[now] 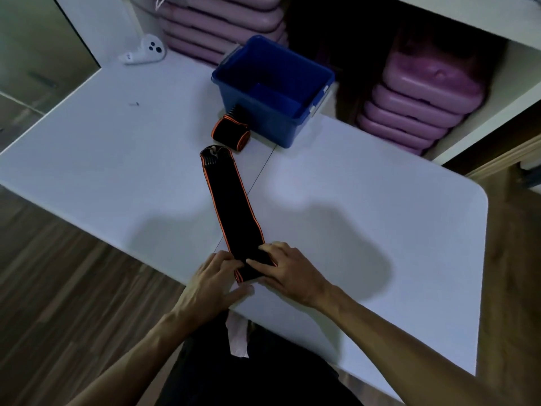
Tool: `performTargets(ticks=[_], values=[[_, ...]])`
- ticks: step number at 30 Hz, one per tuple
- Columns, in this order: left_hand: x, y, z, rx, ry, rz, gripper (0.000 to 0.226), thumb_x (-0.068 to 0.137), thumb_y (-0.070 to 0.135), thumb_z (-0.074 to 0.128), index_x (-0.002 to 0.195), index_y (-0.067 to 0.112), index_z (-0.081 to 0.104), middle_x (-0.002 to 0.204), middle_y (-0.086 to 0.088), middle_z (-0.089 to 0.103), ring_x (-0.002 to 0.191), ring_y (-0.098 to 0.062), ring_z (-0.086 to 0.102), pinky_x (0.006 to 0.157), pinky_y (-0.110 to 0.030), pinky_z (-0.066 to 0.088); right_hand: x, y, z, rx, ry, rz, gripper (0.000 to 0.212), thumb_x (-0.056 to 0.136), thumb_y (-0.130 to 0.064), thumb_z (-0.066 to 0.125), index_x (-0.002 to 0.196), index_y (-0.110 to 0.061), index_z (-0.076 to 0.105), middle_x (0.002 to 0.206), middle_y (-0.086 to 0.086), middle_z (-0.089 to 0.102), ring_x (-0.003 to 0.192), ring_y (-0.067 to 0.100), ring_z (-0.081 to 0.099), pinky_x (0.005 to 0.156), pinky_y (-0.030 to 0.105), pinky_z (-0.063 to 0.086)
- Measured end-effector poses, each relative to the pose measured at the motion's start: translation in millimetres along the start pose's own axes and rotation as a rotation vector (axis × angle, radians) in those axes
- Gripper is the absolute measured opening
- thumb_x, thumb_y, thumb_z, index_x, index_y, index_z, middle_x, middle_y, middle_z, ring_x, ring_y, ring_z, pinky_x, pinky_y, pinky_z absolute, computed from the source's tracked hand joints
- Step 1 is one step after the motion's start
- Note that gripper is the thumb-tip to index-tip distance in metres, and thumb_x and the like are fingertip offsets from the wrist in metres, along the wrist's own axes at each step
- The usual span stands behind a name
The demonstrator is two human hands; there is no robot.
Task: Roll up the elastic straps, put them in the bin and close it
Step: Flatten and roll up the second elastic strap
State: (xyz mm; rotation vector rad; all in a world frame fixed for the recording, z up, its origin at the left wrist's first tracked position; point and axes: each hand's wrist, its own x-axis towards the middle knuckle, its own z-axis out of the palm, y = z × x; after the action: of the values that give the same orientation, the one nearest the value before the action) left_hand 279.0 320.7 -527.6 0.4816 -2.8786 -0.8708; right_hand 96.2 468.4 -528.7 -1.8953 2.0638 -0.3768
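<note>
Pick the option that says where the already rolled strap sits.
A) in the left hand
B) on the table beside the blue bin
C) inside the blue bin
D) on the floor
B: the rolled strap lies on the white table, against the outside of the open blue bin, not in it.

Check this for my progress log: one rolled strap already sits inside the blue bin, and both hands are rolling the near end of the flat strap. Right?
Not quite. The rolled strap lies on the table against the bin, outside it, as the head view shows. The left hand and right hand are indeed rolling the flat strap at its near end.
</note>
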Motion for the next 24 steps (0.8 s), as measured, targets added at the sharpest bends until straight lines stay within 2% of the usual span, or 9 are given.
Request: performTargets(ticks=[3,6,8,10,12,15,18,21,24], values=[[13,-2,-14,0.013,0.123,0.019,0.039,0.094,0.048,0.051,0.113,0.016,0.061,0.118,-0.001,0.055,0.110,-0.021,0.052,0.087,-0.038,0.047,-1,-1,0,0.001,-0.019,0.005,0.043,0.097,-0.041,0.049,0.137,-0.026,0.054,0.137,0.017,0.050,0.119,0.035,0.048,0.084,0.042,0.049],[49,-11,-21,0.036,0.250,-0.068,0.036,0.098,0.037,0.044,0.116,0.010,0.060,0.126,-0.009,0.052,0.115,-0.028,0.051,0.090,-0.045,0.047,0,-10,1,0.022,-0.021,0.108,0.054,0.091,-0.059,0.051,0.135,-0.028,0.052,0.145,0.012,0.042,0.122,0.034,0.045,0.087,0.047,0.048],[84,-18,-22,0.062,0.223,-0.188,0.042,0.099,0.038,0.041,0.129,0.010,0.052,0.142,-0.015,0.042,0.130,-0.033,0.040,0.101,-0.048,0.040,2,-21,1,0.051,0.017,0.233,0.070,0.083,-0.075,0.050,0.132,-0.026,0.048,0.148,0.007,0.036,0.121,0.031,0.043,0.086,0.046,0.047],[118,-25,-20,0.084,0.134,-0.297,0.051,0.100,0.038,0.037,0.142,0.009,0.039,0.155,-0.019,0.023,0.144,-0.035,0.019,0.112,-0.050,0.026,7,-37,4,0.055,0.047,0.344,0.079,0.076,-0.082,0.049,0.132,-0.026,0.043,0.149,0.006,0.032,0.118,0.028,0.043,0.085,0.044,0.046],[146,-33,-16,0.125,0.053,-0.365,0.058,0.101,0.041,0.032,0.148,0.008,0.025,0.159,-0.020,0.008,0.147,-0.035,0.004,0.117,-0.051,0.015,15,-52,7,0.038,0.069,0.408,0.078,0.075,-0.075,0.055,0.135,-0.027,0.040,0.149,0.009,0.032,0.113,0.029,0.045,0.083,0.042,0.047],[166,-47,-7,0.180,-0.037,-0.430,0.065,0.101,0.045,0.025,0.152,0.009,0.007,0.159,-0.019,-0.005,0.146,-0.035,-0.007,0.118,-0.052,0.005,22,-62,15,0.059,0.077,0.465,0.070,0.079,-0.050,0.067,0.137,-0.025,0.038,0.148,0.013,0.035,0.106,0.032,0.052,0.080,0.040,0.050],[167,-57,-2,0.218,-0.022,-0.401,0.066,0.100,0.047,0.024,0.152,0.011,0.003,0.159,-0.018,-0.007,0.146,-0.033,-0.009,0.117,-0.051,0.004,22,-66,19,0.058,0.094,0.495,0.065,0.082,-0.064,0.056,0.133,-0.025,0.044,0.146,0.011,0.039,0.107,0.028,0.051,0.080,0.039,0.050],[166,-61,0,0.220,-0.004,-0.389,0.066,0.100,0.047,0.025,0.152,0.011,0.004,0.159,-0.017,-0.006,0.147,-0.032,-0.009,0.118,-0.051,0.004,27,-73,20,0.036,0.118,0.585,0.073,0.078,-0.081,0.044,0.124,-0.025,0.053,0.144,0.013,0.045,0.107,0.028,0.051,0.078,0.041,0.050],[166,-61,1,0.219,0.000,-0.388,0.066,0.100,0.047,0.025,0.152,0.011,0.005,0.159,-0.018,-0.005,0.147,-0.032,-0.008,0.118,-0.051,0.004,35,-78,19,0.019,0.151,0.632,0.061,0.076,-0.068,0.057,0.116,-0.023,0.054,0.140,0.013,0.048,0.097,0.028,0.054,0.074,0.037,0.048]])
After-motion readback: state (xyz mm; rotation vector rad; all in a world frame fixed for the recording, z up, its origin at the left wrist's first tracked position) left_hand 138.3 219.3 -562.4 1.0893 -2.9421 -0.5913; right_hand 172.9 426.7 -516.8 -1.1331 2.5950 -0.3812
